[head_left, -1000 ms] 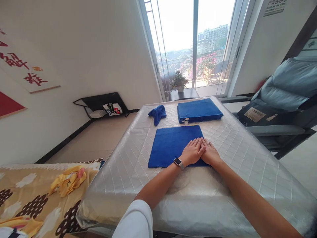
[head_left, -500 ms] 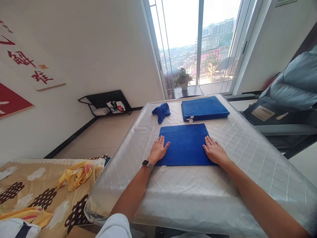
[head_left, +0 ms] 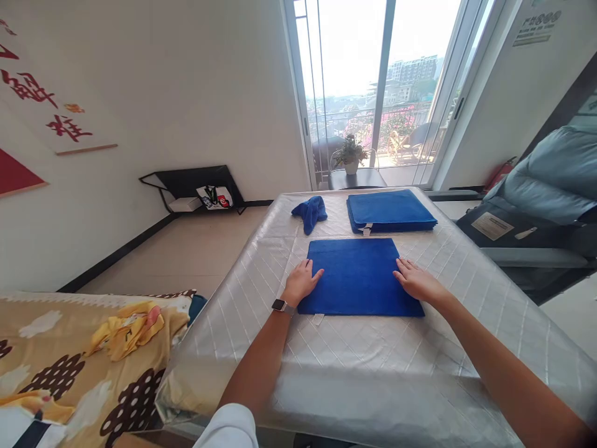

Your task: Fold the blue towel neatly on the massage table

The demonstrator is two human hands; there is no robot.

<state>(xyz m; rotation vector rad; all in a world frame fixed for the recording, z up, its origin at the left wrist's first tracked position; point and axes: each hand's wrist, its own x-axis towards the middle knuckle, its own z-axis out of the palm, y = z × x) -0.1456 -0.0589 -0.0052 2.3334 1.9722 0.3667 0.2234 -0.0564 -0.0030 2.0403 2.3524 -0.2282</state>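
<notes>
A flat blue towel (head_left: 357, 280), folded into a neat rectangle, lies on the silver quilted table cover (head_left: 364, 354). A small white tag pokes out under its near left edge. My left hand (head_left: 301, 283), with a watch on the wrist, rests on the towel's left edge, thumb spread away from the fingers. Opposite it, my right hand (head_left: 417, 280) touches the right edge with fingers stretched out. Behind is a stack of folded blue towels (head_left: 392, 210), also with white tags showing. Left of the stack sits a crumpled blue cloth (head_left: 310, 213).
A grey chair (head_left: 536, 255) with a puffy jacket-like cover stands close on the right. Beyond the table's far edge, a potted plant (head_left: 351, 155) sits on a small chair before the glass door. A patterned bed (head_left: 88, 348) with yellow clothing adjoins the left side.
My hands have shifted slightly outward along the towel's side edges, and the fingers cover less of its top. The view has tilted and moved a little; the stack and crumpled cloth stay put.
</notes>
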